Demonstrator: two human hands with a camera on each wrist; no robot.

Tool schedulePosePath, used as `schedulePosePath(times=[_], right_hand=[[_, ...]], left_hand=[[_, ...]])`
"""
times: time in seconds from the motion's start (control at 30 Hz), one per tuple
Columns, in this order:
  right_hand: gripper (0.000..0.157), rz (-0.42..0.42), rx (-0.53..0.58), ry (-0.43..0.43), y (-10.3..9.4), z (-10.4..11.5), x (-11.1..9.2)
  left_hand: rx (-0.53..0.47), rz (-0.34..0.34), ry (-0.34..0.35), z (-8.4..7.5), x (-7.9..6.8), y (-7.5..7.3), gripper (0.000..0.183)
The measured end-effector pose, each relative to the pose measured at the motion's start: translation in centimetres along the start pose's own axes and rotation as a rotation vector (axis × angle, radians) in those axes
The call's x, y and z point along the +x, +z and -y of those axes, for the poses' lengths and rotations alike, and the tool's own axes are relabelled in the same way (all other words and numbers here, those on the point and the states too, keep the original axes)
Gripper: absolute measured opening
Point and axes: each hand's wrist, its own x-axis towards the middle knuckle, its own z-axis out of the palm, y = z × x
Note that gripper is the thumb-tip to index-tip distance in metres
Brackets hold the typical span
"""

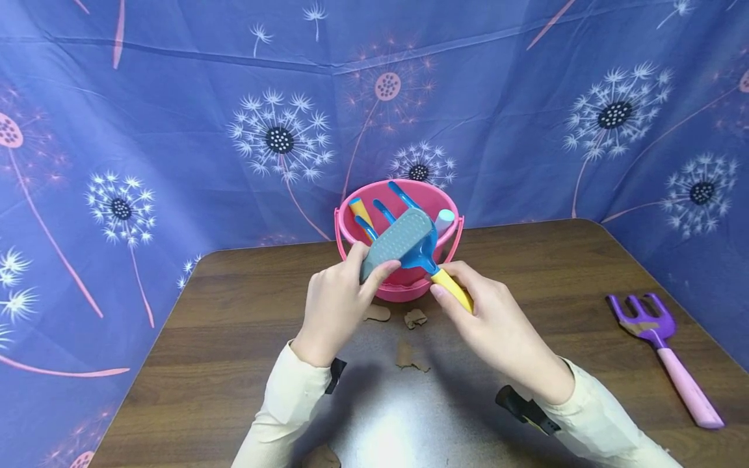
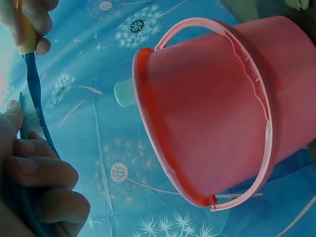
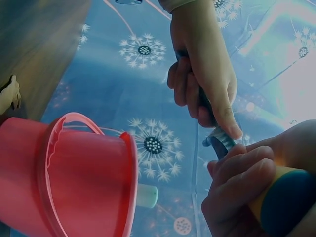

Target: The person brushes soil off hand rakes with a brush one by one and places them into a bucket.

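Observation:
In the head view my left hand (image 1: pixel 339 296) grips a grey-green scrubbing brush (image 1: pixel 398 242), its dotted face toward the camera. The brush lies against the head of a blue toy hand rake (image 1: pixel 422 255), whose tines point up and to the left. My right hand (image 1: pixel 503 318) holds the rake by its yellow handle (image 1: pixel 452 290). In the right wrist view the brush's pale bristles (image 3: pixel 224 138) meet the blue rake between both hands. Both tools are raised in front of a pink bucket (image 1: pixel 404 291).
Inside the bucket stand a yellow handle (image 1: pixel 361 211) and a pink handle with a mint end (image 1: pixel 445 218). A purple rake with a pink handle (image 1: pixel 690 387) lies at the table's right. Brown crumbly bits (image 1: pixel 415 318) are scattered on the wooden table (image 1: pixel 234 325). Patterned blue cloth (image 1: pixel 193 78) hangs behind.

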Motion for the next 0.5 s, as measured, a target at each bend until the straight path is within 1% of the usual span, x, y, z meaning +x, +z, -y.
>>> schedulePosePath(times=[0.07, 0.17, 0.27, 0.37, 0.5], right_hand=[[0.019, 0.004, 0.007, -0.001, 0.1, 0.0, 0.0], [0.019, 0.009, 0.01, -0.009, 0.3, 0.1, -0.1], [0.02, 0.022, 0.013, -0.018, 0.3, 0.2, -0.1], [0.019, 0.04, 0.018, -0.022, 0.4, 0.2, -0.1], [0.016, 0.054, 0.014, -0.019, 0.5, 0.3, -0.1]], left_hand=[[0.013, -0.002, -0.02, 0.1, 0.0, -0.1, 0.06], [0.019, -0.006, -0.049, 0.3, 0.2, -0.4, 0.05], [0.036, -0.024, -0.064, 0.8, 0.3, -0.7, 0.044], [0.087, -0.066, -0.055, 1.3, 0.4, -0.9, 0.046], [0.189, -0.15, -0.006, 1.8, 0.5, -1.1, 0.047]])
